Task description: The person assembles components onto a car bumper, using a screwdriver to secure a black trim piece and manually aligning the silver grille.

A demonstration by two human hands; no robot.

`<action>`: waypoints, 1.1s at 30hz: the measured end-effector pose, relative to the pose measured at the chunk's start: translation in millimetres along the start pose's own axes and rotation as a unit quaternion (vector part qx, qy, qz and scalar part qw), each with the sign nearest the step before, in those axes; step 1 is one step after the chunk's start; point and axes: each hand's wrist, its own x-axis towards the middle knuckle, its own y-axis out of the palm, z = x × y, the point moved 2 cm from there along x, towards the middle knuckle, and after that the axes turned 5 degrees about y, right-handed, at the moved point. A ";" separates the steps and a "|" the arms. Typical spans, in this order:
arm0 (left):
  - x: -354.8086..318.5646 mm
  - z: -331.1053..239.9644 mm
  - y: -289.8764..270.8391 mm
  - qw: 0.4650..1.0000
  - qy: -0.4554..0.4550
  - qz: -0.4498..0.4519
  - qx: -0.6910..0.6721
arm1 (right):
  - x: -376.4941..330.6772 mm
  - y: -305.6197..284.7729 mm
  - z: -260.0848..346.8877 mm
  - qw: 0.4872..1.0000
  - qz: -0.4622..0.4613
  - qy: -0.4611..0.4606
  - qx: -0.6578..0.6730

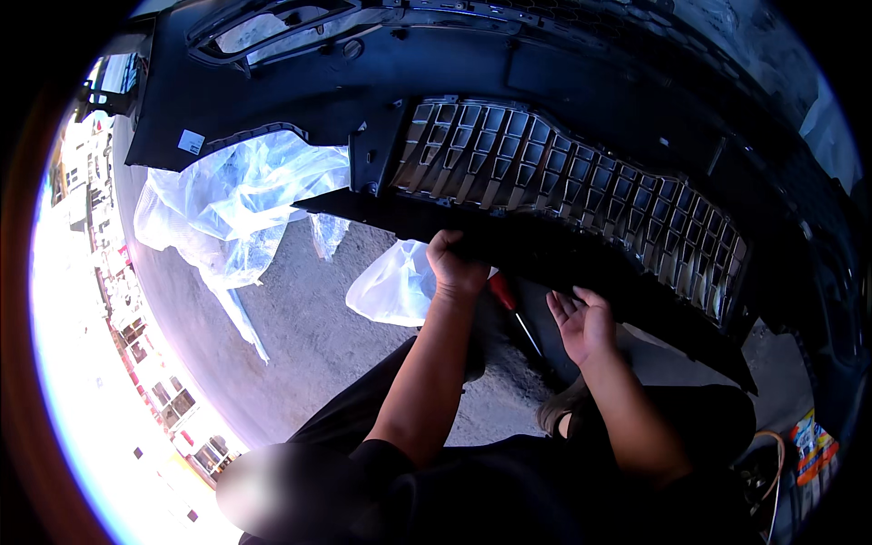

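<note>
A large black car bumper (436, 68) arches across the upper view, its inner side toward me. Set into it is a slatted grille (509, 154) with silvery bars. Along the grille's lower edge runs a dark trim panel (545, 250). My left hand (454, 265) is closed on the near edge of this panel, its fingertips hidden in shadow. My right hand (586, 325) is palm up just below the panel, fingers stretched out; whether they touch it I cannot tell. Between my hands, low down, is a screwdriver with a red handle (502, 292).
Crumpled clear plastic wrap (245, 200) lies on the grey ground at left, and a whitish plastic sheet (392, 286) beside my left forearm. My bent knees flank the work. A colourful packet (813, 445) and a thin tan hose (777, 445) are at lower right.
</note>
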 end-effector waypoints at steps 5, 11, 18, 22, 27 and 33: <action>5.0 0.7 -8.2 1.000 -0.012 -0.012 0.010 | -3.9 4.4 2.8 1.000 -0.010 0.026 0.008; 2.1 1.9 0.2 1.000 -0.005 -0.002 0.008 | -2.5 6.6 6.5 0.999 -0.013 0.032 -0.004; 11.2 4.7 -21.6 1.000 -0.011 0.009 -0.014 | -43.2 25.0 3.5 0.974 -0.003 0.092 -0.206; 2.9 3.6 -12.1 1.000 0.021 -0.003 0.002 | -75.7 101.7 30.6 0.635 0.066 -0.175 -0.750; 7.7 2.8 -7.7 1.000 0.024 0.004 0.006 | 20.8 211.3 17.5 0.300 0.140 -0.565 -0.756; -9.4 -1.1 16.0 1.000 0.004 0.003 -0.013 | 54.9 221.3 -32.2 0.281 0.128 -0.493 -0.813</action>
